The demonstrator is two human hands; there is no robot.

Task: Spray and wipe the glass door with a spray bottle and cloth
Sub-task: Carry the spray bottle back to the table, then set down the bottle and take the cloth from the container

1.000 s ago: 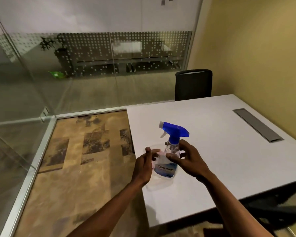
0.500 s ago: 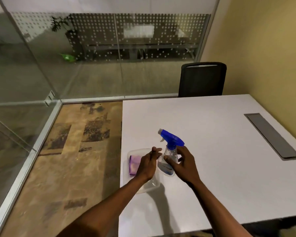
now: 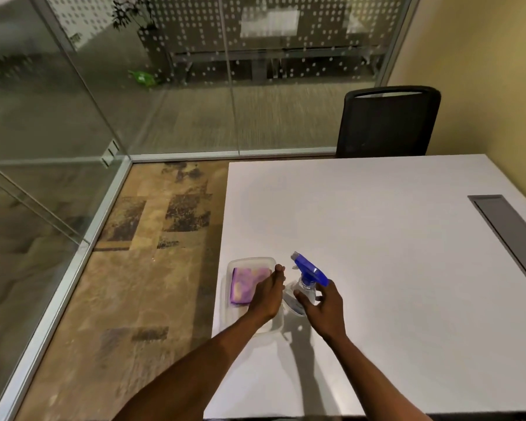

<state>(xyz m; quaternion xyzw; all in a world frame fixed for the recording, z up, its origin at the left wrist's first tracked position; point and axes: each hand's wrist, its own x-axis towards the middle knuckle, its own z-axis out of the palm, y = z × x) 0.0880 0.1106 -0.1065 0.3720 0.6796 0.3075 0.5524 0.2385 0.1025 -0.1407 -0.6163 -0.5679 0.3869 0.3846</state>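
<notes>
On the white table [image 3: 377, 238], the right hand [image 3: 325, 308] curls round the spray bottle [image 3: 308, 279], maybe touching; the left hand [image 3: 268, 294], fingers straight together, lies over the cloth [image 3: 243, 284].

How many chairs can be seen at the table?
1. The chair stands at the far edge of the table, near the yellow wall. Others may be hidden out of frame.

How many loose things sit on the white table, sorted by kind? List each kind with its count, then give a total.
Spray bottle: 1
Cloth: 1
Clear plastic tray: 1
Total: 3

The cloth lies inside the tray, and the bottle stands right beside it.
</notes>
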